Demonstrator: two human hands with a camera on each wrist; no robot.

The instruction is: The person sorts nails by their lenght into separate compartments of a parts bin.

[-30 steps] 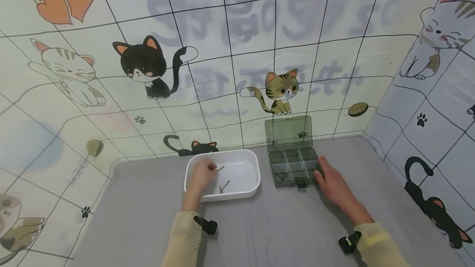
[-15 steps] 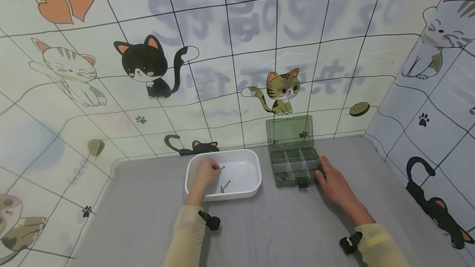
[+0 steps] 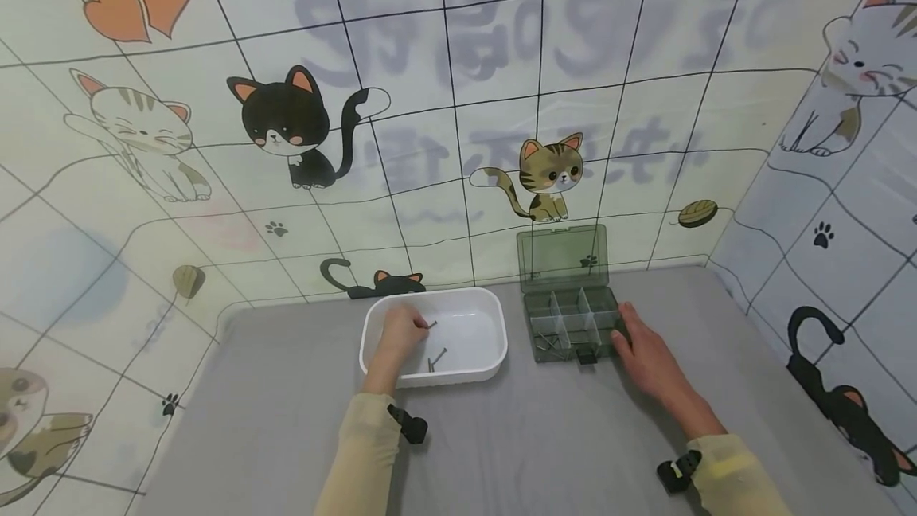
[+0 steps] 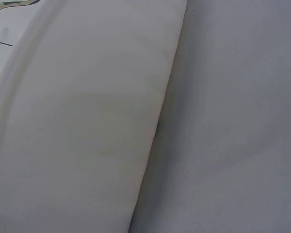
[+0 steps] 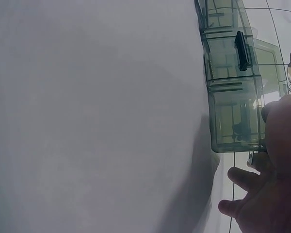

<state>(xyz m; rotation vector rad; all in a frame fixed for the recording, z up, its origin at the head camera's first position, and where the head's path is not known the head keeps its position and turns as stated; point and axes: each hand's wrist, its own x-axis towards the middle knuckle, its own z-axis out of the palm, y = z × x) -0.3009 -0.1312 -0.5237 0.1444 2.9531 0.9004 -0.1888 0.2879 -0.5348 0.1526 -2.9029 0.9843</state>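
Your left hand (image 3: 399,334) has crept slightly farther over the screw (image 3: 433,325) in the white tray (image 3: 476,339), lower centre of the head view, yet that screw hasn't left the tray; your fingers there are curled, but whether they grip it I can't tell. Your right hand (image 3: 650,357) stays extended, fingers unclenched against the green compartment box (image 5: 237,116), right of centre, apparently steadying it.

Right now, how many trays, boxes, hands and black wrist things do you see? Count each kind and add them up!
White tray: 1
Green divided box: 1
Hands: 2, left hand and right hand
Black wrist things: 2
Total: 6
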